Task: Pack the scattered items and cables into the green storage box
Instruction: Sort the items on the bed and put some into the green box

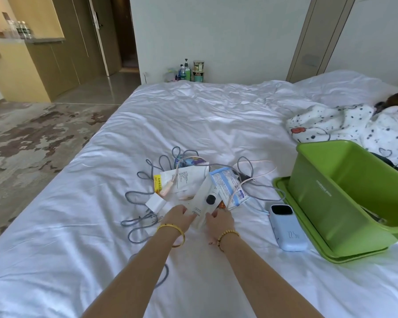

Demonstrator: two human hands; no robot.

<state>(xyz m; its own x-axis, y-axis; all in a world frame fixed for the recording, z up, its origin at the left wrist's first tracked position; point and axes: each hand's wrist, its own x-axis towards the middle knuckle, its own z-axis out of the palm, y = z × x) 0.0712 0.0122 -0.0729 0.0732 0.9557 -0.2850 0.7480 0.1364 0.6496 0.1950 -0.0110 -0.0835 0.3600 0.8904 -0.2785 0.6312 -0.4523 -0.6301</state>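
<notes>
A pile of items lies mid-bed: a blue-grey braided cable (137,195), a white charger plug (155,203), a paper leaflet (185,179), a blue-and-white packet (228,185), a thin pink cable (259,162) and a white tube with a black cap (201,203). My left hand (178,218) touches the tube's near end from the left with fairly straight fingers. My right hand (220,221) meets its right edge; its grip is unclear. A light blue power bank (287,228) lies to the right. The green storage box (319,198) stands open on its green lid (283,191).
The white bed sheet (216,115) is wrinkled, with its left edge dropping to a patterned floor (32,138). A spotted blanket (345,125) is bunched behind the box. Bottles and tins (191,71) stand on the floor by the far wall.
</notes>
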